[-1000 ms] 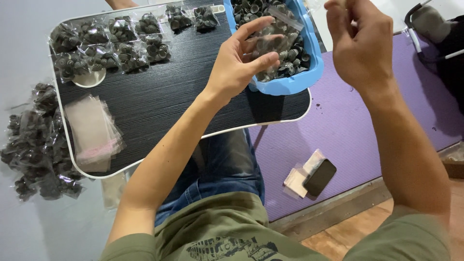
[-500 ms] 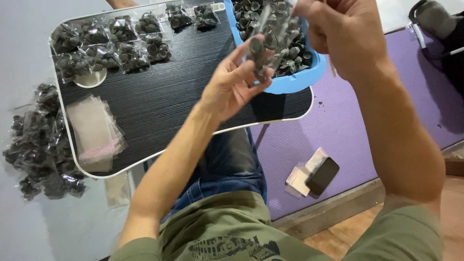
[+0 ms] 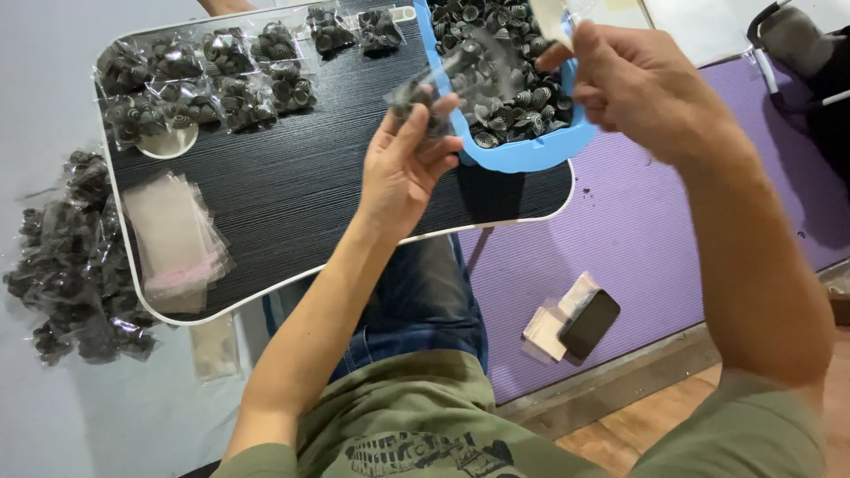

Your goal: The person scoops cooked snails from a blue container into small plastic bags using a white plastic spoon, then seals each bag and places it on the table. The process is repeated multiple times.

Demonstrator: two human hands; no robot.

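A small clear plastic bag (image 3: 460, 75) with several dark ridged round parts in its lower end is held between both hands above a black lap tray (image 3: 292, 186). My left hand (image 3: 403, 164) grips the bag's filled bottom end. My right hand (image 3: 633, 84) pinches the bag's top edge, up and to the right. Under the bag sits a blue tub (image 3: 531, 150) full of the same dark parts.
Several filled bags (image 3: 221, 75) lie in rows at the tray's far left. A stack of empty clear bags (image 3: 173, 235) lies on its near left. A heap of filled bags (image 3: 71, 257) rests on the grey floor. A phone (image 3: 589, 323) lies on a purple mat.
My left hand came out of the blue tub and closed on the bag's bottom. The right hand drew the bag's top up and right, stretching it out.
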